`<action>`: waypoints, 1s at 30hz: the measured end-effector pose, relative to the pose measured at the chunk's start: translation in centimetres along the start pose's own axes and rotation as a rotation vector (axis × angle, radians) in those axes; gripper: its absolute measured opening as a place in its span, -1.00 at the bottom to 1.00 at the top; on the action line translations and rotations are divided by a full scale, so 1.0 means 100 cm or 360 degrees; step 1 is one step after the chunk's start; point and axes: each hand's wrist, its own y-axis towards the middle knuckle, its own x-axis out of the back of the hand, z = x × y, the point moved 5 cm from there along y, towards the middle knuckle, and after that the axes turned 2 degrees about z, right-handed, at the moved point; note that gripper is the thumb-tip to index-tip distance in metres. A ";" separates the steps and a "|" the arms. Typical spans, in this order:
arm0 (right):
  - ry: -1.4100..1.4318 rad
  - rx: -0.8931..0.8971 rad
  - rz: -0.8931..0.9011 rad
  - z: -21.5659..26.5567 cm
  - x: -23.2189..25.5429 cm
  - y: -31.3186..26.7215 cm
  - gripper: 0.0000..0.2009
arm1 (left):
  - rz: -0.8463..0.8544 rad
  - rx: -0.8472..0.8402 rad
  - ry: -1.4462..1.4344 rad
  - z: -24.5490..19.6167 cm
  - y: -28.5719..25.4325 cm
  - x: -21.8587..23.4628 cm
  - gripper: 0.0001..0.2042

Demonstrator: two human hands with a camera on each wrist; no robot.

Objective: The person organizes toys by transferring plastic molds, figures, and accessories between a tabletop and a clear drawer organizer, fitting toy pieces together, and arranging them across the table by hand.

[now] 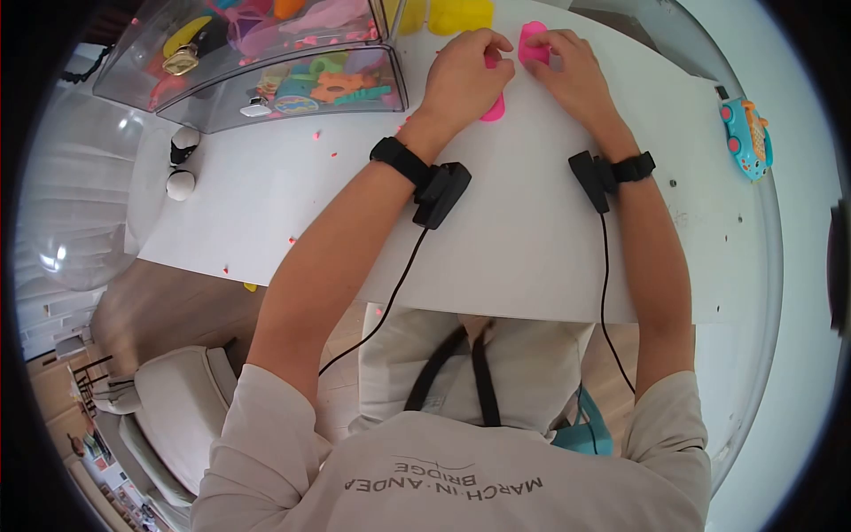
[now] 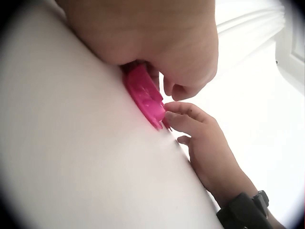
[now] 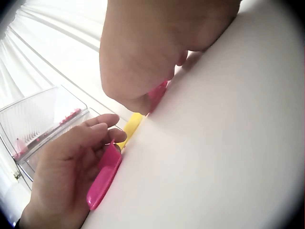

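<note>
Near the far edge of the white table [image 1: 550, 239], both hands are at two bright pink plastic pieces with rounded ends. My left hand [image 1: 465, 80] holds one pink piece [image 3: 106, 177], which stands on its long edge against the curled fingers in the right wrist view. The other pink piece [image 1: 532, 43] is under my right hand [image 1: 578, 82], its thumb and fingers pinching it at the side. A small gap lies between the two hands. In the left wrist view, the left hand's pink piece [image 2: 143, 93] shows a raised, moulded inner face; the hand hides its upper end.
A clear drawer box [image 1: 292, 75] of colourful toys stands at the back left. Yellow pieces [image 1: 461, 16] lie beyond the left hand. A blue toy car [image 1: 747, 140] sits at the right edge. Small pink crumbs [image 1: 316, 136] dot the table. Black cables [image 1: 605, 284] hang from both wrists.
</note>
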 end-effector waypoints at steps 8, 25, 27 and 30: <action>0.0087 0.0128 0.0067 0.002 -0.007 0.010 -0.68 | 0.0035 0.0007 -0.0019 -0.003 -0.004 0.004 -0.72; 0.0198 0.0153 0.0102 -0.003 -0.025 0.042 -0.72 | 0.0176 0.0028 0.0206 -0.017 -0.004 -0.001 -0.83; 0.0194 0.0142 0.0105 -0.002 -0.025 0.042 -0.71 | 0.0181 0.0032 0.0210 -0.017 -0.004 0.000 -0.83; 0.0190 0.0148 0.0107 -0.004 -0.026 0.043 -0.69 | 0.0182 0.0026 0.0211 -0.018 -0.003 0.001 -0.83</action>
